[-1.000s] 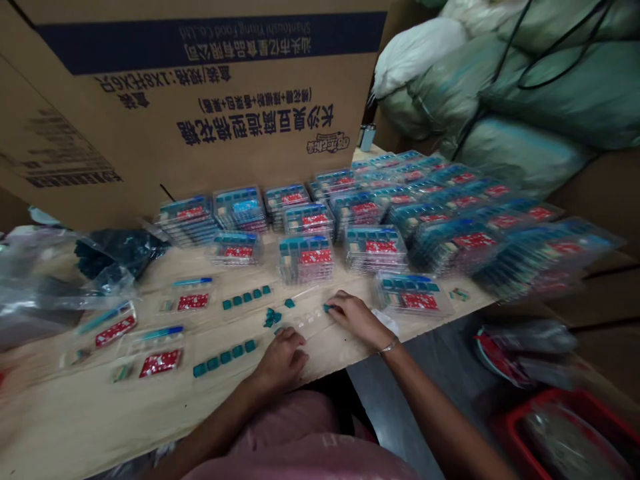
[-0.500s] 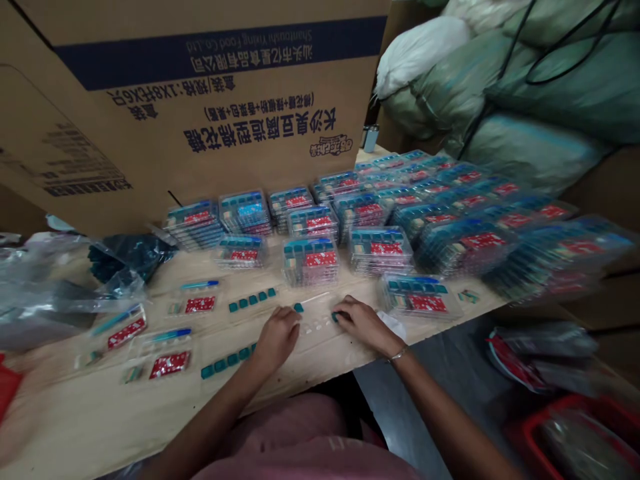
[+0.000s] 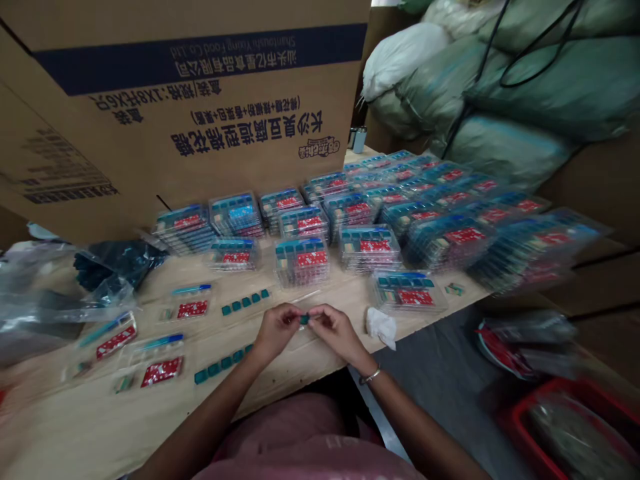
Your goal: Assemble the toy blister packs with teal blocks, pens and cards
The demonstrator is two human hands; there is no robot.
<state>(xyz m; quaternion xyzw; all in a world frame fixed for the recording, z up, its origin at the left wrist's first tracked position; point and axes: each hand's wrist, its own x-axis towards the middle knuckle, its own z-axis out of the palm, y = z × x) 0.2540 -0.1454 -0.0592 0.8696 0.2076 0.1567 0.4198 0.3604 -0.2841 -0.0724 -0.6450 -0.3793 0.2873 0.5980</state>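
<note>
My left hand [image 3: 280, 328] and my right hand [image 3: 336, 329] meet over the table, fingertips pinched on one small teal square piece [image 3: 304, 320]. Its details are too small to make out. To the left lies a row of several teal pieces [image 3: 245, 302] on the table. A second teal row [image 3: 220, 365] lies nearer me, its right end by my left forearm. Farther left sit clear plastic trays, one with a red spotted packet [image 3: 193, 309] and a blue pen [image 3: 191, 289] in it. A crumpled white tissue [image 3: 381, 327] lies right of my right hand.
Stacks of filled clear trays [image 3: 370, 248] cover the table's back and right. A large cardboard box [image 3: 240, 147] stands behind. Plastic bags [image 3: 120, 267] lie at left. Beyond the right edge are a red basket [image 3: 520, 413] on the floor and big sacks [image 3: 515, 147].
My hands were apart, each at a teal piece; now they have come together on one piece. The tissue by my right wrist is more exposed. The view has shifted slightly.
</note>
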